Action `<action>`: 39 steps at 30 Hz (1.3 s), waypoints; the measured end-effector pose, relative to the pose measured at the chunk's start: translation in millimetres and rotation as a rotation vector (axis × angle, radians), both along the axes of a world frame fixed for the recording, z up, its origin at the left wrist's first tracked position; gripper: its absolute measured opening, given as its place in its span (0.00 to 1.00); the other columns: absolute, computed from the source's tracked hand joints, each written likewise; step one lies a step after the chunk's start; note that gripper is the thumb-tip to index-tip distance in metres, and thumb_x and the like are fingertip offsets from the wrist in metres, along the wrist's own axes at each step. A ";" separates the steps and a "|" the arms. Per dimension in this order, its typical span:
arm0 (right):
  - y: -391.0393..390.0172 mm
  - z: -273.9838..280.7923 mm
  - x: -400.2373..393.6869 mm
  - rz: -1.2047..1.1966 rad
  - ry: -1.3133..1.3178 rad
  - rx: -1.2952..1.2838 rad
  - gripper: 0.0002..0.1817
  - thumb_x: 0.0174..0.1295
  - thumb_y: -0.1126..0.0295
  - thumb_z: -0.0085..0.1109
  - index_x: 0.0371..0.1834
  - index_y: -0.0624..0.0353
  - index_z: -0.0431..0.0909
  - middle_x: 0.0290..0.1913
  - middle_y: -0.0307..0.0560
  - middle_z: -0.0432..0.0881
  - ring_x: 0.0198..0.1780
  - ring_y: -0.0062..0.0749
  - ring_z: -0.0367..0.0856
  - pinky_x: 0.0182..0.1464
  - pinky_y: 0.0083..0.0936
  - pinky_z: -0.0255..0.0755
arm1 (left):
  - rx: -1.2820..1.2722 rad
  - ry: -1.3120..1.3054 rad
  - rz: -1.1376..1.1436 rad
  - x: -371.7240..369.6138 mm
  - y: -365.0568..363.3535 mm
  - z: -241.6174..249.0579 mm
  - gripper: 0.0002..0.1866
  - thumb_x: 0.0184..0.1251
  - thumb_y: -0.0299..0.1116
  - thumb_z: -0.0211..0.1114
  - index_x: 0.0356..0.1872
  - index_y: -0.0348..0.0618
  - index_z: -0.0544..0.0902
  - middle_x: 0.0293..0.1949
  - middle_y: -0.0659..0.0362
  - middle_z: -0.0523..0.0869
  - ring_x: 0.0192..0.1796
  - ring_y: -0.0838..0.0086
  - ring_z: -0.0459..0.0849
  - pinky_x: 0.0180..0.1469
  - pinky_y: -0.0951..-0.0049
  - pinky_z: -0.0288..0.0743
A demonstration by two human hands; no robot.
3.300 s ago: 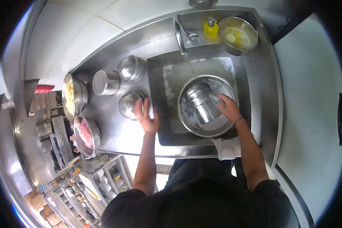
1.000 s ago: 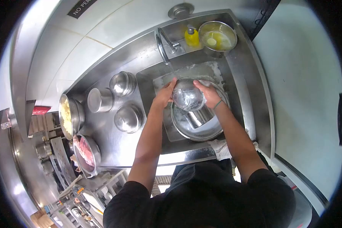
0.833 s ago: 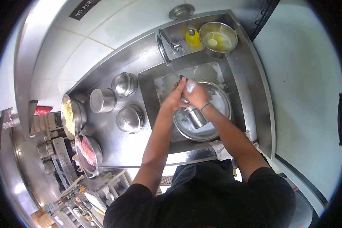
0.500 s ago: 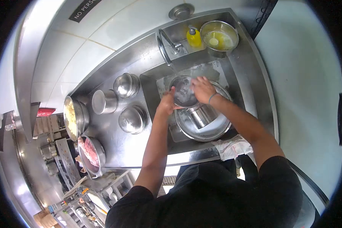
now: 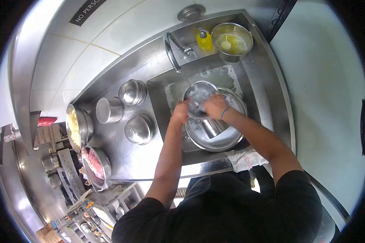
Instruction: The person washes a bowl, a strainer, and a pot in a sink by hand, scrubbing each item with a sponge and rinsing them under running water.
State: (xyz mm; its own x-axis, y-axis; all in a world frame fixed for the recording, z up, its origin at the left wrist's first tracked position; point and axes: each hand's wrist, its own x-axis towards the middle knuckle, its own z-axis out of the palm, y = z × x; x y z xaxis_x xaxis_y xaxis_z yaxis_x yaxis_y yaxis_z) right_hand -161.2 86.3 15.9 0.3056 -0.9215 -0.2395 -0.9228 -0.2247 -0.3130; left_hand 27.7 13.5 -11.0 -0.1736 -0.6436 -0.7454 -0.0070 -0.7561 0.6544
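Note:
My left hand (image 5: 181,111) is closed on the left rim of a round steel bowl (image 5: 198,90), which is tilted over the sink (image 5: 160,95). Inside the bowl's right side is my right hand (image 5: 215,106), its fingers smeared by motion; whether they hold anything is hidden. Water from the curved faucet (image 5: 171,54) falls near the bowl's upper left edge. Below the bowl, a steel cylindrical container (image 5: 213,128) lies in a wide steel basin (image 5: 217,149) with whitish, cloudy water.
Stacked upturned bowls (image 5: 138,129) and a steel pot (image 5: 109,110) stand on the left counter. Beyond are a bowl of chopped yellowish food (image 5: 74,128) and a bowl of raw meat (image 5: 94,165). A yellow soap bottle (image 5: 205,40), a soapy bowl (image 5: 232,39) and a cloth (image 5: 247,159) edge the sink.
The bowl has turned slightly and shifted a little to the right. My right hand has moved down from the bowl's upper right rim into its lower right side.

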 end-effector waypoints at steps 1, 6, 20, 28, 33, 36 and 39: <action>-8.2 -9.0 -3.5 -0.070 -0.020 -0.097 0.10 0.63 0.66 0.59 0.44 0.55 0.85 0.46 0.49 0.85 0.61 0.54 0.80 0.61 0.53 0.70 | -0.002 -0.011 -0.052 -4.8 2.3 5.0 0.29 0.80 0.46 0.61 0.68 0.32 0.71 0.57 0.47 0.85 0.59 0.57 0.86 0.54 0.50 0.85; -38.9 -17.0 12.7 -0.463 -0.407 -0.296 0.15 0.62 0.68 0.60 0.51 0.53 0.85 0.49 0.53 0.87 0.55 0.55 0.83 0.58 0.50 0.75 | -0.131 -0.215 -0.215 -36.5 -23.9 0.4 0.32 0.80 0.46 0.61 0.69 0.26 0.70 0.55 0.46 0.87 0.57 0.57 0.87 0.55 0.52 0.84; 81.5 -53.5 -42.0 -0.636 -0.555 -0.013 0.16 0.66 0.64 0.60 0.53 0.58 0.86 0.50 0.60 0.87 0.52 0.58 0.85 0.57 0.46 0.78 | -1.531 -0.794 -0.691 -18.8 -36.6 68.1 0.45 0.50 0.13 0.61 0.75 0.54 0.71 0.71 0.55 0.76 0.72 0.50 0.74 0.70 0.55 0.76; 103.1 -68.6 -44.3 -0.624 -0.529 -0.028 0.18 0.66 0.63 0.62 0.55 0.59 0.85 0.51 0.60 0.87 0.54 0.58 0.84 0.58 0.46 0.77 | -1.518 -0.827 -0.812 -31.7 -38.6 82.0 0.40 0.54 0.13 0.60 0.72 0.57 0.75 0.69 0.56 0.78 0.71 0.50 0.75 0.68 0.53 0.77; 87.5 -43.2 -35.0 -0.579 -0.548 -0.047 0.18 0.66 0.62 0.63 0.55 0.59 0.85 0.52 0.59 0.87 0.54 0.57 0.84 0.59 0.45 0.76 | -0.832 -0.585 -0.533 -34.8 -69.4 45.7 0.32 0.67 0.21 0.54 0.73 0.56 0.74 0.56 0.49 0.87 0.58 0.60 0.86 0.58 0.64 0.80; 86.3 -37.2 -34.5 -0.590 -0.579 -0.020 0.17 0.66 0.63 0.64 0.55 0.59 0.84 0.53 0.59 0.87 0.52 0.56 0.85 0.58 0.43 0.77 | -0.332 -0.139 -0.095 12.5 -84.1 -19.7 0.28 0.63 0.20 0.58 0.66 0.46 0.80 0.45 0.47 0.90 0.51 0.42 0.87 0.56 0.55 0.80; 99.1 -39.2 -33.7 -0.611 -0.656 -0.031 0.17 0.66 0.65 0.64 0.55 0.60 0.84 0.52 0.59 0.87 0.51 0.55 0.86 0.57 0.41 0.78 | -0.457 -0.347 -0.181 32.9 -50.0 12.6 0.30 0.62 0.18 0.57 0.68 0.43 0.78 0.49 0.44 0.88 0.56 0.43 0.85 0.56 0.55 0.80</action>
